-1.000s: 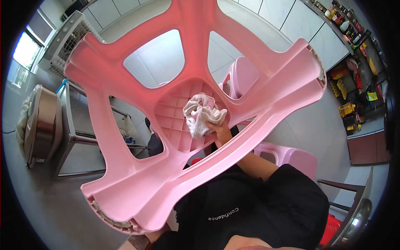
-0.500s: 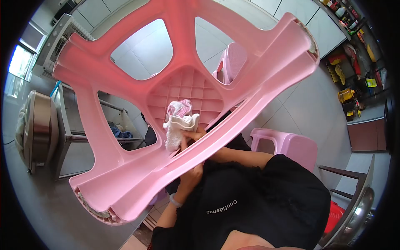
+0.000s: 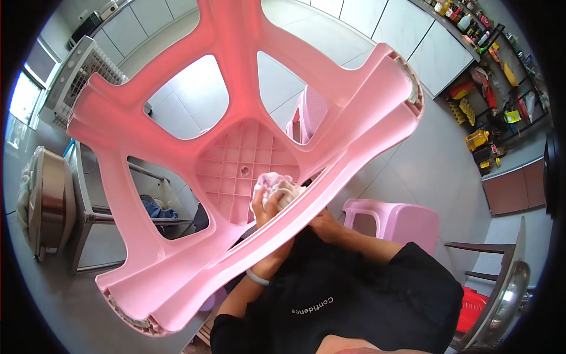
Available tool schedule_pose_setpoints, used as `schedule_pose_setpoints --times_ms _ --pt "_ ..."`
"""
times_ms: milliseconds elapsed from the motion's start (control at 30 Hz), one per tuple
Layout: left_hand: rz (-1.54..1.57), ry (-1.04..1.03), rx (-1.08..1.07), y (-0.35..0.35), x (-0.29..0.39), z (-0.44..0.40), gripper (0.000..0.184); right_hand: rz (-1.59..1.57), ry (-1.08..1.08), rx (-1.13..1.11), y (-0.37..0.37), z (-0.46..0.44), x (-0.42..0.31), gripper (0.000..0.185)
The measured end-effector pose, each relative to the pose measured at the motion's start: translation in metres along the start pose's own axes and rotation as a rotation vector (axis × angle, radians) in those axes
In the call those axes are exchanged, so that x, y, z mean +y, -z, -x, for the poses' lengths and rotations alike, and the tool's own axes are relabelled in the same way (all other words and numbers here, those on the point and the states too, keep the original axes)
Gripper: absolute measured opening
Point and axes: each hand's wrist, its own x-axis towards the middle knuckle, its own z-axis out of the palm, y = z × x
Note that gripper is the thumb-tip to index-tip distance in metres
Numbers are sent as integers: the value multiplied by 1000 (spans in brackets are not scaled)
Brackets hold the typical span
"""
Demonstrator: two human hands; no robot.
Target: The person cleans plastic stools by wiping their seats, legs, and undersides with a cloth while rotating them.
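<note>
The cloth (image 3: 274,182) is bunched over the ribbed underside of the pink stool (image 3: 237,88), just inside its near rail (image 3: 295,219). My left hand (image 3: 265,206) has its grip closed on it; my right hand (image 3: 326,225) is partly behind the rail, so I cannot tell its grip. I see no firm brace on the stool, so a hard push could tip it, and the rail's edge could snag the cloth. Room is tighter by the metal cart (image 3: 85,217), wider over the floor (image 3: 377,177) to my right
</note>
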Motion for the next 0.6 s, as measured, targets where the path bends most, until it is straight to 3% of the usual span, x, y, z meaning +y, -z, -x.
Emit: schedule_pose_setpoints --times_ms 33,133,167,267,367,433,600 --pt "101 -14 49 -7 -12 -4 38 118 -50 43 4 6 -17 35" --pt "762 530 85 -21 -25 -19 40 371 -22 60 42 21 -49 29" --pt "782 530 225 -29 -22 -30 37 367 127 217 56 24 -52 26" --pt "1089 404 246 -31 -2 -67 37 353 558 606 71 9 -76 29" --pt "1399 280 215 -41 32 -103 42 105 733 585 66 -25 -103 41" --pt "1524 273 155 -50 44 -119 46 -120 677 588 72 -43 -89 41" --pt "1710 137 -69 -42 69 -149 46 608 643 514 95 -62 -45 36"
